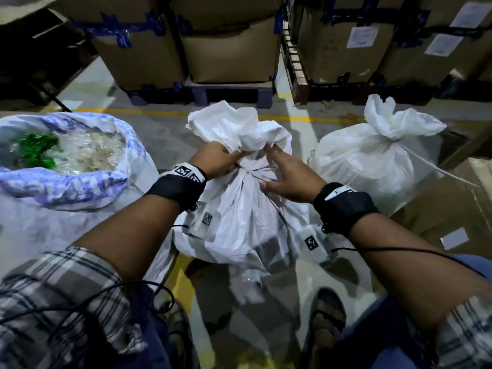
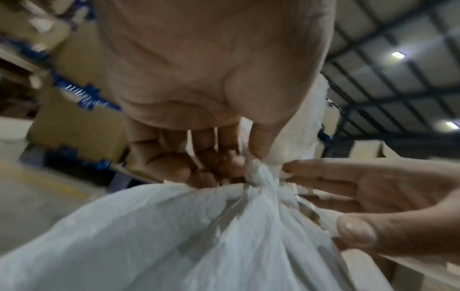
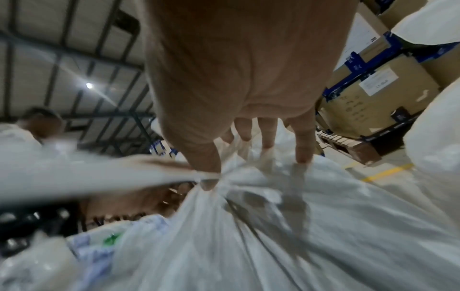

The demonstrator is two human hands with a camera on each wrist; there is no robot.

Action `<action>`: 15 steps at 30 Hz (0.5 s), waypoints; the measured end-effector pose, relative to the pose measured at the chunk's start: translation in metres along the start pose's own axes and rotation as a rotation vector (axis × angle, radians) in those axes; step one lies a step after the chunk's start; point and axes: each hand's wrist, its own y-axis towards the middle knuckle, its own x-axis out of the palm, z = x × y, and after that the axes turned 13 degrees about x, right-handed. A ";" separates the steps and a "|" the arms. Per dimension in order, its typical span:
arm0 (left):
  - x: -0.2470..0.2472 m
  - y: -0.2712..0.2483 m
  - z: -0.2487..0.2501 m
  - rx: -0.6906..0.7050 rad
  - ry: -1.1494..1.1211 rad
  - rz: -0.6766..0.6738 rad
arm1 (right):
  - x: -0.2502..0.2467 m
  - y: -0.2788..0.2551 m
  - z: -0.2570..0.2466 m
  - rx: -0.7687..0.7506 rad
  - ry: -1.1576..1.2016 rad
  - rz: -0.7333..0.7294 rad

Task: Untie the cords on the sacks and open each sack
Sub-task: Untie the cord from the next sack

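Note:
A white woven sack (image 1: 239, 222) stands on the floor between my feet, its neck bunched and tied with a white cord knot (image 2: 259, 177). My left hand (image 1: 221, 158) grips the neck from the left, thumb and curled fingers (image 2: 224, 157) pinching the knot, and a cord strip runs between the fingers. My right hand (image 1: 290, 177) lies against the neck from the right, fingers straight (image 3: 303, 145) and the thumb pressing just below the knot. An opened sack (image 1: 66, 187) of clear and green pieces sits at the left. Another tied sack (image 1: 372, 161) stands at the right, its cord trailing.
Stacked cardboard boxes (image 1: 231, 49) on pallets (image 1: 300, 83) line the back behind a yellow floor line. Flat cardboard (image 1: 452, 222) lies at the right. My sandalled feet (image 1: 327, 315) stand just in front of the middle sack.

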 end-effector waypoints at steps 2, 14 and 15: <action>-0.007 -0.001 0.011 0.016 0.269 0.044 | 0.005 0.002 -0.001 0.011 -0.032 -0.007; -0.010 -0.006 0.011 0.498 0.447 -0.009 | 0.011 0.003 0.004 0.103 0.021 0.018; -0.009 -0.004 0.004 0.435 0.477 -0.052 | 0.012 0.002 0.004 0.106 0.007 0.015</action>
